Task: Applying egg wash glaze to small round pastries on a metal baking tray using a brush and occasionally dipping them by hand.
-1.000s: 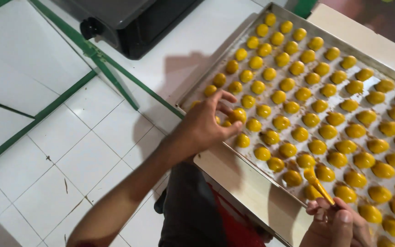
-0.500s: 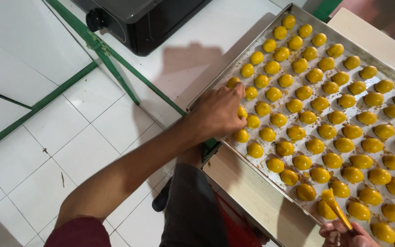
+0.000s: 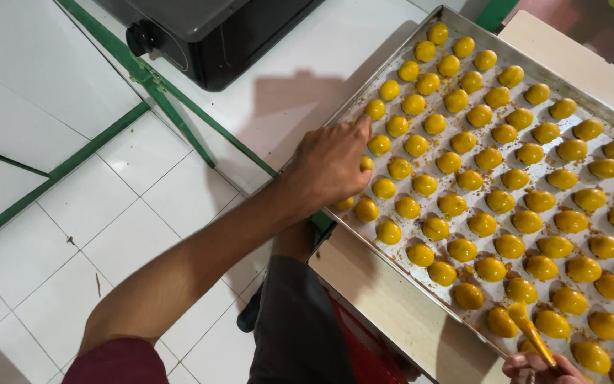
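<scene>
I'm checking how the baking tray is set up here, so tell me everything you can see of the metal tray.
The metal tray is a large, shallow, rectangular pan of dull silvery metal with a low raised rim. It lies flat and askew on a pale board, its far right side cut off by the picture. Rows of small glossy yellow pastries fill it, with brown crumbs between them. The left hand rests over its near-left edge among the pastries; the right hand holds a yellow-coated brush over its near corner.

left hand point(image 3: 332, 165): arm outstretched, fingers curled | right hand point(image 3: 540, 368): fingers pinched
</scene>
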